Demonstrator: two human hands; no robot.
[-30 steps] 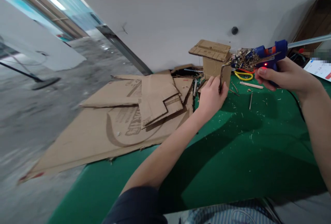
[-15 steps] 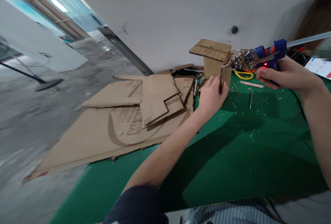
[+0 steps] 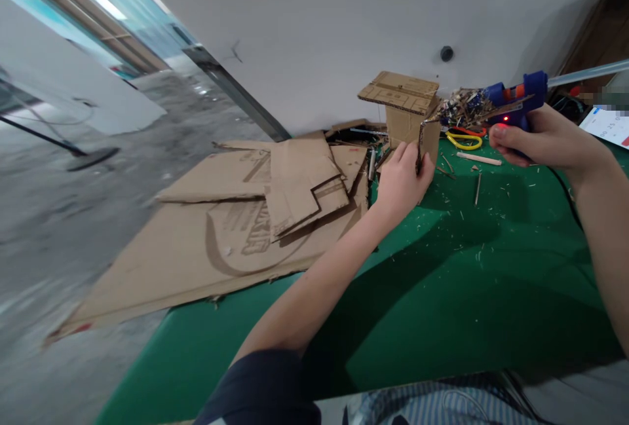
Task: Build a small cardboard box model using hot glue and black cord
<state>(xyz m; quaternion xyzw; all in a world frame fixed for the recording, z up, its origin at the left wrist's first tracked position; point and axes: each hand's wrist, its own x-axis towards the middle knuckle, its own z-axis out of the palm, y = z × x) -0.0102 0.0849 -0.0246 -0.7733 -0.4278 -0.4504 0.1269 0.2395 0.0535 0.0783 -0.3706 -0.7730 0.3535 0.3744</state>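
Note:
A small cardboard structure with a flat, overhanging top stands upright toward the back of the green table. My left hand grips its lower part, thumb on the right and fingers on the near side. In my right hand is a blue hot glue gun, its red light lit and a long clear glue stick out of its rear. Cardboard scraps and strands cling thickly around the gun's front. The nozzle end lies at the structure's upper right edge; whether it touches cannot be made out.
Cut cardboard sheets cover the left of the green table and overhang its edge. Yellow-handled scissors, a pale stick and scraps lie behind. A white wall panel closes off the back; a phone-like screen is far right.
Hardly anything differs. The glue gun and my right hand have shifted very slightly, while my left hand keeps its hold on the cardboard structure.

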